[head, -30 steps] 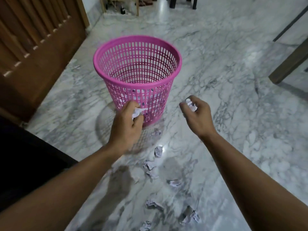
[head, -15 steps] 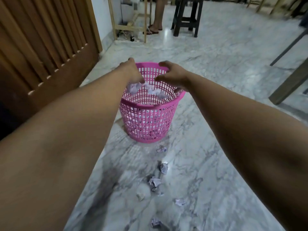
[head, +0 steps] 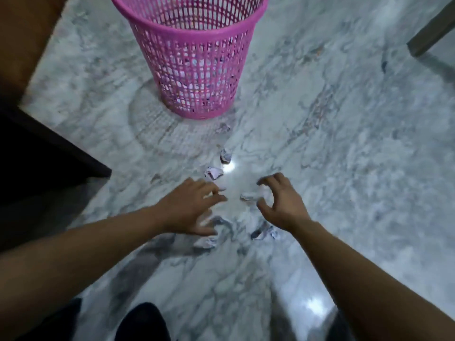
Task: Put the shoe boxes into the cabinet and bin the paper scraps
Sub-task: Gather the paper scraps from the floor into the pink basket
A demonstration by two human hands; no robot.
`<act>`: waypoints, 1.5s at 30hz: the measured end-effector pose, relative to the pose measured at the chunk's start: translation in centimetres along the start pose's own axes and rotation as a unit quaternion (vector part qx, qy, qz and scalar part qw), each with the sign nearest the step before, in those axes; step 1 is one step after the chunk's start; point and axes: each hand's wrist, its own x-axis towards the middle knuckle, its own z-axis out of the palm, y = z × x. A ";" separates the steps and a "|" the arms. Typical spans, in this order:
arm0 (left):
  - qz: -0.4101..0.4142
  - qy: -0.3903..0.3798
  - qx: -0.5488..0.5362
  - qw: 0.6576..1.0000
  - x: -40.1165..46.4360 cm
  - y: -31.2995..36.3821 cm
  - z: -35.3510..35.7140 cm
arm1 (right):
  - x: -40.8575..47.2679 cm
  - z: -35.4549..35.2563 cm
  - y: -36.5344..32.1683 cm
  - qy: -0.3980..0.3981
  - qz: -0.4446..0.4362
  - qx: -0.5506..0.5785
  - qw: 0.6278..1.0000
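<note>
A pink mesh bin (head: 194,57) stands on the marble floor, pale paper showing through its lower wall. Several crumpled paper scraps lie in front of it: one (head: 225,156) nearest the bin, one (head: 213,173) just beyond my left fingertips, one (head: 248,198) between my hands, and two more (head: 206,242) (head: 264,233) under my wrists. My left hand (head: 192,207) hovers low with fingers spread and holds nothing. My right hand (head: 280,203) is open in a loose claw beside the middle scrap, empty. No shoe boxes are in view.
A brown wooden cabinet door (head: 27,38) fills the upper left, with a dark opening (head: 37,163) below it. A dark frame edge (head: 433,33) crosses the upper right. My dark-clad legs (head: 142,323) show at the bottom.
Both hands held scraps, reached over the bin and released them inside. They have now come back down, empty, to the scraps on the floor; the view tilted downward.
</note>
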 end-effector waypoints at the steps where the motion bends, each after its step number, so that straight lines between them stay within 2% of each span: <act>1: 0.021 -0.066 0.007 0.998 -1.3 0.9 2.1 | -2.3 1.3 1.0 -0.012 0.012 -0.016 1.000; 3: 0.052 -0.146 0.024 0.988 -3.3 2.3 5.6 | -6.0 3.7 2.5 -0.053 0.009 -0.069 0.996; 5: 0.036 -0.160 0.019 0.986 -4.4 3.2 7.7 | -8.0 5.6 3.5 -0.090 -0.003 -0.101 0.991; 9: 0.033 -0.136 0.012 0.990 -3.2 2.5 8.8 | -7.5 7.3 3.0 -0.053 0.029 -0.052 0.997; 13: 0.052 -0.063 0.121 0.989 -0.8 0.7 7.5 | -5.0 6.7 1.9 -0.076 0.037 -0.013 0.996; 16: 0.013 -0.051 0.160 0.986 0.2 0.5 6.8 | -3.9 5.5 1.0 -0.035 0.057 0.026 0.997; 19: -0.044 -0.065 0.132 0.988 0.6 0.2 6.6 | -2.4 4.3 0.1 0.018 0.064 0.068 0.996; 22: -0.039 -0.073 0.119 0.989 0.6 0.4 7.5 | -0.3 3.6 -1.0 0.034 0.100 0.108 0.988; 27: -0.055 -0.044 0.091 0.993 0.8 0.9 8.5 | 2.7 3.9 -1.4 -0.005 0.160 0.033 0.986; 31: -0.034 -0.061 0.084 0.994 1.7 0.9 8.2 | 2.4 5.4 0.2 -0.097 0.138 -0.063 0.984; 34: -0.047 -0.074 0.064 0.994 2.6 1.4 8.2 | 1.7 6.3 0.8 -0.089 0.092 -0.093 0.987; 40: -0.046 -0.078 0.018 0.996 3.6 1.4 9.2 | 1.6 6.3 1.3 -0.106 0.088 -0.080 0.987; 45: -0.020 -0.057 -0.036 0.998 2.6 0.4 8.1 | 1.4 6.3 1.2 -0.067 0.127 -0.021 0.989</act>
